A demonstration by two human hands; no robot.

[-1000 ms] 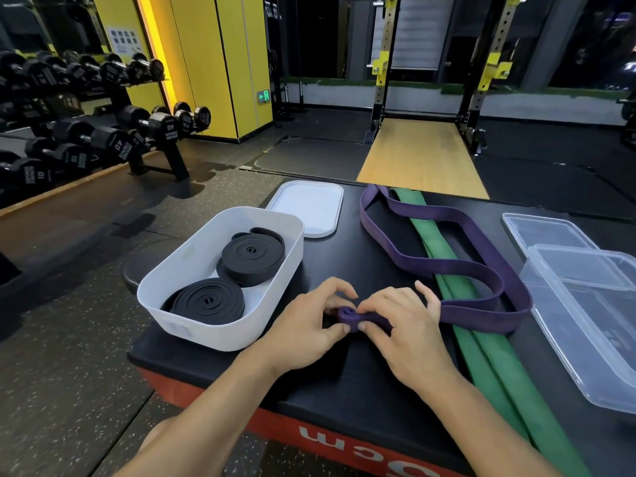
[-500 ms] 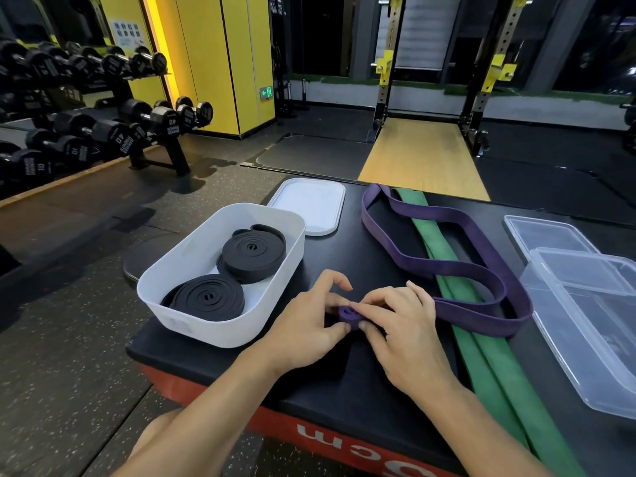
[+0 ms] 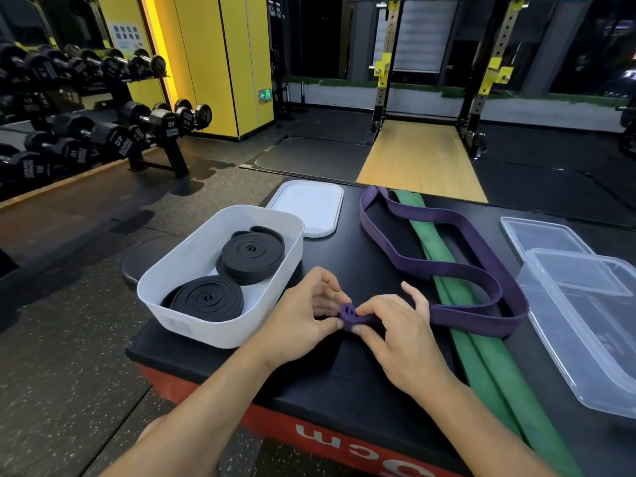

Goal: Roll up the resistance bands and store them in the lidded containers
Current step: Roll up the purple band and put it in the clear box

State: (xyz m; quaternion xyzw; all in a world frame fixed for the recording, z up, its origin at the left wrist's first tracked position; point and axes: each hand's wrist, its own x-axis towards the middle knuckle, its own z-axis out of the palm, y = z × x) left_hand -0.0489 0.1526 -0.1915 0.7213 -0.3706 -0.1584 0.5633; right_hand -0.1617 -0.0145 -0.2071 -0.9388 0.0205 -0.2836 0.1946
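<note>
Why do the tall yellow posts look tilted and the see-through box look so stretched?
Head view: the wide-angle lens bends things near the edges, so the rack posts lean and the clear container stretches toward the corner; the yellow wall glows while the dumbbell rack sits dim; the left hand and right hand pinching the purple band look sharp.

a dumbbell rack [image 3: 113, 134] stands at ten o'clock, yellow wall panels [image 3: 220, 63] at eleven, a squat rack [image 3: 383, 80] over a wooden platform [image 3: 420, 160] at twelve, a black-topped box [image 3: 358, 383] at six.
</note>
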